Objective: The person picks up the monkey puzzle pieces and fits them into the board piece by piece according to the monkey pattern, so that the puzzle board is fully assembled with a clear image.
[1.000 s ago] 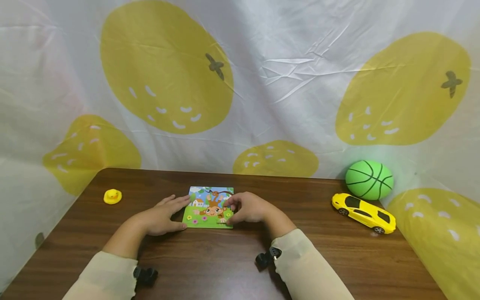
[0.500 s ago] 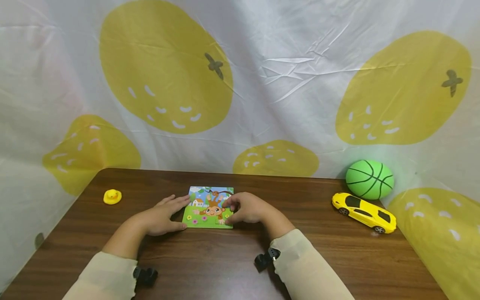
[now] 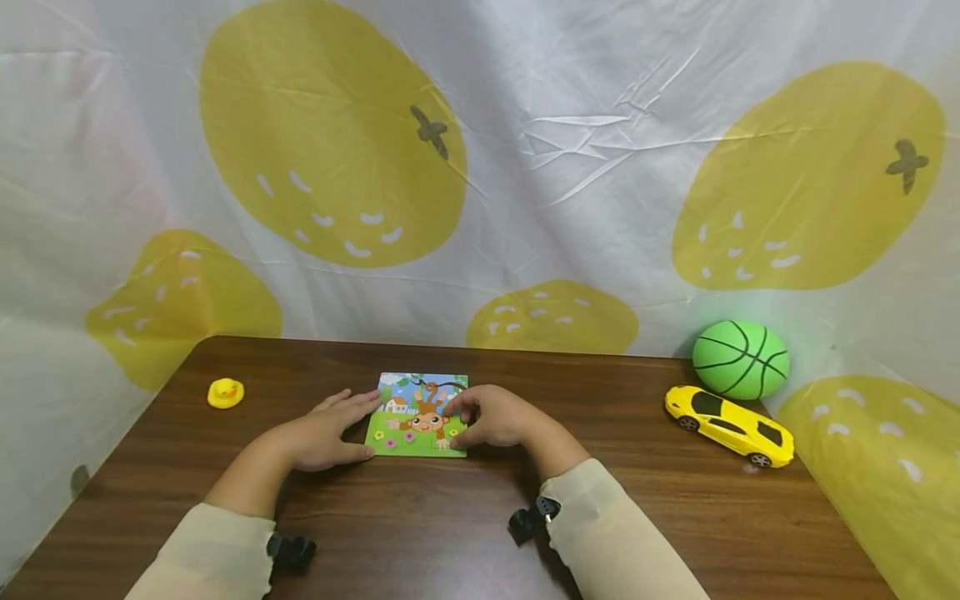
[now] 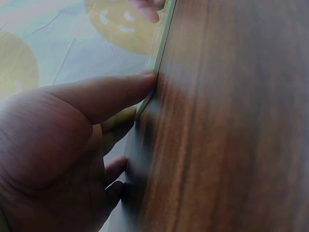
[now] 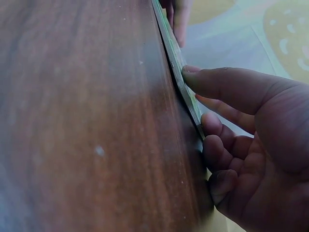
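Observation:
A flat square jigsaw puzzle (image 3: 408, 427) with an upside-down monkey picture lies on the table. My left hand (image 3: 322, 433) rests at its left side, fingers stretched to the edge and thumb at the lower left corner. In the left wrist view, that thumb (image 4: 130, 92) touches the puzzle's rim. My right hand (image 3: 498, 417) bends over the right side, thumb and forefinger holding a puzzle piece (image 3: 441, 444) at the lower right. The right wrist view has the right thumb (image 5: 212, 79) on the puzzle's face, with the other fingers curled at its edge.
A yellow rubber duck (image 3: 226, 393) sits at the left of the brown wooden table (image 3: 420, 525). To the far right are a yellow toy car (image 3: 727, 426) and a green ball (image 3: 740, 360). Behind hangs a white cloth (image 3: 570, 192) with yellow fruit prints.
The lower right piece has shifted slightly and now looks flatter in the picture, its outline fainter. Both hands have stayed almost where they were.

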A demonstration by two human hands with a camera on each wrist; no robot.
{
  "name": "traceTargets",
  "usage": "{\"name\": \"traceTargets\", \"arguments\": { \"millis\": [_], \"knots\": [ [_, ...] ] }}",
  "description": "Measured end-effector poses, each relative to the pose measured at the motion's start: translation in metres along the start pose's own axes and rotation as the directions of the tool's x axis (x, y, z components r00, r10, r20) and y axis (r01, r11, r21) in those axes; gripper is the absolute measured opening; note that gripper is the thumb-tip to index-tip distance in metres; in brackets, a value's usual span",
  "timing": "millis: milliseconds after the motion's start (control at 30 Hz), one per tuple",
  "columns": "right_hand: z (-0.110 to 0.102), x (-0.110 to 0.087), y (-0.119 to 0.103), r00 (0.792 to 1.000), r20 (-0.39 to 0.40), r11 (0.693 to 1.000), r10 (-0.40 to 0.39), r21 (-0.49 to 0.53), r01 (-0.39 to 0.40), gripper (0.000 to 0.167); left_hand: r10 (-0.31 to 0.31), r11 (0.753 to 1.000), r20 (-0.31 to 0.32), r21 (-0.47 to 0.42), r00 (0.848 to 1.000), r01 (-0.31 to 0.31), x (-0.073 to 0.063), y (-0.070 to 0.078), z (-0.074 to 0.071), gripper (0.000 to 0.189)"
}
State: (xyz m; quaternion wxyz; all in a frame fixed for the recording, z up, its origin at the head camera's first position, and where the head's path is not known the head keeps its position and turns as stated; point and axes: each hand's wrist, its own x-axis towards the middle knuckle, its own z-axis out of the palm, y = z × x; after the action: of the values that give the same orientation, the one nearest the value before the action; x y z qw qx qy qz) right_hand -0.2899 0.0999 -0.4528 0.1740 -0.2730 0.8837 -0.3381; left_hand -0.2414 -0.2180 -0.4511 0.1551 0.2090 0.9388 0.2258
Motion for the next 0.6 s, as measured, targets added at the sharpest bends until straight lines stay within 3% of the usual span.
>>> {"name": "traceTargets", "arguments": {
  "millis": [600],
  "knots": [
    [-0.0006,0.0008,-0.0004,1.000,0.010,1.000,0.015,-0.015,-0.015,0.036,-0.008,1.000,0.003,-0.012,1.000,0.008,-0.0006,0.0027,-0.0014,0.087]
  ]
}}
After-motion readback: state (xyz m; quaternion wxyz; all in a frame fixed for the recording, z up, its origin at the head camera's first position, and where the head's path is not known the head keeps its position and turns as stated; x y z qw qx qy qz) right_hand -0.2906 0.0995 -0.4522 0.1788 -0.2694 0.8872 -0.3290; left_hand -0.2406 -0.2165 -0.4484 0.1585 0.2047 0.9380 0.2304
